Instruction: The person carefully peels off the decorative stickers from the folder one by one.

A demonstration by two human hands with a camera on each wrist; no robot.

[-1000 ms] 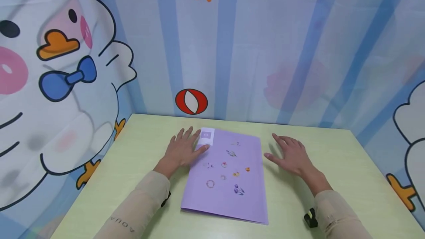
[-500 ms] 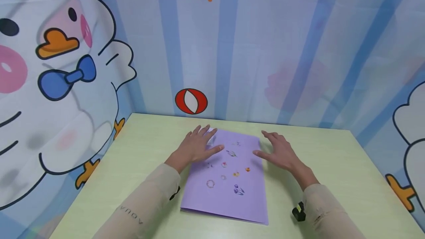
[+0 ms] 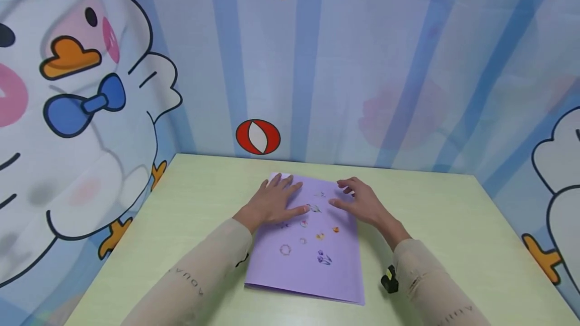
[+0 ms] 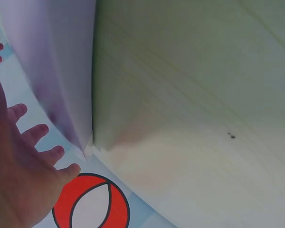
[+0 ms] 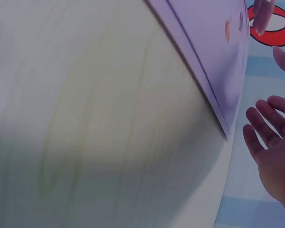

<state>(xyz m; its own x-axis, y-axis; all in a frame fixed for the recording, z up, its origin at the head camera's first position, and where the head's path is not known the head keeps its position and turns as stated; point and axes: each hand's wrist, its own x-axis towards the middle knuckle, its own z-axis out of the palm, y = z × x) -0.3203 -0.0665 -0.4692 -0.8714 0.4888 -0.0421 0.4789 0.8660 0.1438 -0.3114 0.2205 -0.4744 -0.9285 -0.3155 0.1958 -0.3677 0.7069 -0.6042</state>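
A purple folder [image 3: 303, 270], printed with small flowers and wreaths, lies flat on the table. My left hand [image 3: 272, 202] is over its upper left part, fingers spread, covering most of the white label in that corner. Near the upper right edge is my right hand [image 3: 362, 204], its fingers slightly bent and its thumb over the folder. In the left wrist view the left hand [image 4: 28, 175] is beside the folder's edge [image 4: 61, 71]. The right wrist view has the right hand [image 5: 278, 161] apart from the folder's corner [image 5: 218, 52], with layered edges showing. Neither hand grips anything.
The pale yellow-green table [image 3: 453, 225] extends on both sides of the folder. Behind it hangs a striped blue cloth [image 3: 340, 64] with a printed duck [image 3: 118, 165] and a red ball [image 3: 258, 137]. A small black device [image 3: 389, 280] sits by the right sleeve.
Both hands have moved inward over the folder, the left one rightward across the label and the right one leftward from the bare table. The folder has stayed in place.
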